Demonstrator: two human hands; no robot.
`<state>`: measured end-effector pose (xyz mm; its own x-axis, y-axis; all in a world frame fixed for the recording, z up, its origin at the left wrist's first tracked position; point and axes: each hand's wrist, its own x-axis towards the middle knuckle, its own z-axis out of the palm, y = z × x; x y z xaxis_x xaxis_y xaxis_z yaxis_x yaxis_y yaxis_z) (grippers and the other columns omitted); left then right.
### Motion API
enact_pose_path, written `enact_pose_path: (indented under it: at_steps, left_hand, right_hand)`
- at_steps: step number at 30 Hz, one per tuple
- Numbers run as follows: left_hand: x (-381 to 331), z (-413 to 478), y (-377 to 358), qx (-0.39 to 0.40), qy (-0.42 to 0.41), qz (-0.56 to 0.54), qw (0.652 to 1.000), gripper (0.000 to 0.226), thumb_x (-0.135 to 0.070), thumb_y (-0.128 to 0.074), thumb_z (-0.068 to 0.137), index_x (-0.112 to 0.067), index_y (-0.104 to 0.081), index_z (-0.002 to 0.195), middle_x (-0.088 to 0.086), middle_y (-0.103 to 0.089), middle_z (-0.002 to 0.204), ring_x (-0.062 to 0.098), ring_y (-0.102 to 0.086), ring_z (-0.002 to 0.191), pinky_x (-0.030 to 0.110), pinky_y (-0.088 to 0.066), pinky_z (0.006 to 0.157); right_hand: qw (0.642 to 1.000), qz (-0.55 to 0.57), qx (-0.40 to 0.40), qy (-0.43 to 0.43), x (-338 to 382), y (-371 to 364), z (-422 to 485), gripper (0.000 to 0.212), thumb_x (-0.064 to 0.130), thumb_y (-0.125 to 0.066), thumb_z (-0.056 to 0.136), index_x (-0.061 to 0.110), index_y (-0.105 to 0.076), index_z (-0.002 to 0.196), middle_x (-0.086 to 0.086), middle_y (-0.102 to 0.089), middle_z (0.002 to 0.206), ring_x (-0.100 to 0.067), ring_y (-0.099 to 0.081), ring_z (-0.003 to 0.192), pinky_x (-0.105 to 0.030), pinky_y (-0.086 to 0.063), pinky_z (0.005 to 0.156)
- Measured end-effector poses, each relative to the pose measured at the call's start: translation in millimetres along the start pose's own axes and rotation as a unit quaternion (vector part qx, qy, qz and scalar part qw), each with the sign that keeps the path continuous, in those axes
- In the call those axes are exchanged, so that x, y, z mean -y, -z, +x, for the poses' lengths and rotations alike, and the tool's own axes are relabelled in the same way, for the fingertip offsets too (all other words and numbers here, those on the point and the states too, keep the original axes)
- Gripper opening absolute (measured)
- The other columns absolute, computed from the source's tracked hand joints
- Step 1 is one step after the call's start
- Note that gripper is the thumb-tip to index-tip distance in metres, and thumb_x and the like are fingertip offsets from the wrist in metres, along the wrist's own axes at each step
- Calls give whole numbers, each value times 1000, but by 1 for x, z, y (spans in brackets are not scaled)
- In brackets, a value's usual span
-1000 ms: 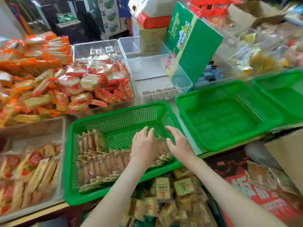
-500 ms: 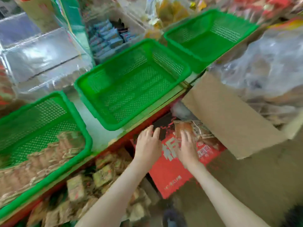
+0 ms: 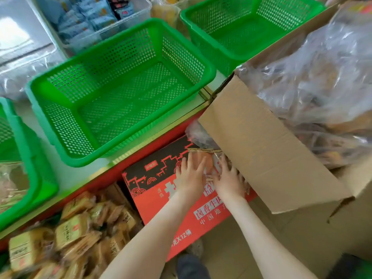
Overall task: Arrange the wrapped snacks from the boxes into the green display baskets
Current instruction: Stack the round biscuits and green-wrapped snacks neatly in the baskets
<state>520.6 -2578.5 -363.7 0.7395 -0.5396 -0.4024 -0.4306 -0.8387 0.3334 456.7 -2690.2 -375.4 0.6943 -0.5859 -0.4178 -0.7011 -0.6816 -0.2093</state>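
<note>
Head view: left hand (image 3: pixel 190 177), right hand (image 3: pixel 229 179), grip spread flat, fingers atop wrapped snacks (image 3: pixel 198 156) on red box (image 3: pixel 153 200).

Both your arms reach forward and down from the bottom edge of the view, bare as far as they show. Your left forearm (image 3: pixel 159 230) runs up and to the right. Your right forearm (image 3: pixel 261 238) runs up and to the left, so the two draw together towards the wrists. Your left hand (image 3: pixel 190 178) lies palm down with its back to the camera, its fingers (image 3: pixel 201 164) straight, close together and pointing away from you. Your right hand (image 3: pixel 228 180) sits just beside it, also palm down, with its fingers spread a little and reaching forward. The thumbs face inward, and the two hands nearly touch.
</note>
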Motion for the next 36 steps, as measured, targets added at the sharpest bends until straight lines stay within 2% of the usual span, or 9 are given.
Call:
enact_pose_path:
  at_steps: [4, 11, 17, 22, 26, 29, 31, 35, 36]
  left_hand:
    - [-19, 21, -15, 12, 13, 15, 1000, 57, -39, -37, 100, -37, -11, 151, 14, 11, 159, 46, 8, 143, 59, -11, 113]
    - [-23, 28, -16, -19, 65, 41, 997, 63, -34, -51, 93, -33, -21, 148, 18, 7, 159, 50, -12, 139, 55, -25, 110]
    - [7, 2, -13, -27, 126, 27, 991, 57, -41, -50, 92, -30, -28, 143, 17, 1, 158, 47, -20, 136, 52, -33, 106]
    - [34, -23, -4, -19, 161, 24, 987, 55, -31, -54, 92, -27, -31, 141, 17, -3, 157, 44, -26, 133, 50, -37, 103]
    - [49, -47, 22, -49, 204, -108, 972, 47, -31, -51, 91, -26, -38, 136, 14, -6, 157, 44, -26, 132, 50, -34, 104]
    - [61, -71, 56, -98, 219, -293, 925, 56, -29, -56, 81, -27, -42, 135, 14, -20, 152, 37, -38, 128, 40, -39, 102]
    - [71, -93, 85, -129, 195, -415, 879, 55, -29, -61, 81, -28, -45, 133, 7, -34, 140, 21, -48, 115, 30, -42, 94]
    - [112, -140, 144, -154, 114, -538, 821, 60, -44, -59, 79, -30, -45, 135, -4, -46, 130, 10, -50, 117, 31, -42, 101]
    - [127, -153, 160, -163, 97, -551, 813, 64, -52, -56, 77, -30, -45, 135, -5, -47, 131, 10, -50, 119, 34, -41, 104]
  right_hand:
    - [999, 0, -20, 47, -15, -6, 11, 67, 47, -40, 95, 42, -3, 151, -10, -16, 159, -30, -17, 145, -46, -24, 115]
    - [998, -8, -18, 60, -21, -10, 15, 75, 42, -45, 94, 40, 5, 151, -12, -16, 158, -32, -21, 144, -45, -30, 113]
    - [990, -60, -6, 124, 8, -13, -15, 71, 45, -47, 94, 40, -6, 152, -7, -1, 161, -35, -10, 143, -53, -20, 111]
    - [983, -48, 30, 175, 27, -28, -40, 69, 42, -47, 96, 38, -8, 152, -5, 3, 161, -35, -6, 144, -54, -11, 114]
    - [979, 105, 18, 172, 51, -29, -59, 70, 37, -57, 92, 32, -21, 151, -2, -10, 160, -29, -13, 143, -48, -17, 115]
    - [935, 323, 10, 144, 77, -10, -80, 66, 21, -65, 89, 30, -32, 145, 1, -32, 151, -16, -30, 139, -26, -31, 111]
    - [871, 471, 81, 114, 106, 17, -105, 53, 21, -58, 95, 36, -36, 140, 12, -41, 143, -3, -41, 130, -11, -38, 99]
    - [753, 615, 179, 153, 184, 58, -160, 35, 15, -49, 98, 32, -52, 129, 11, -62, 125, -3, -62, 108, -22, -51, 85]
    - [742, 616, 200, 175, 207, 65, -174, 34, 15, -52, 96, 32, -53, 126, 10, -64, 124, -3, -62, 108, -21, -50, 86]
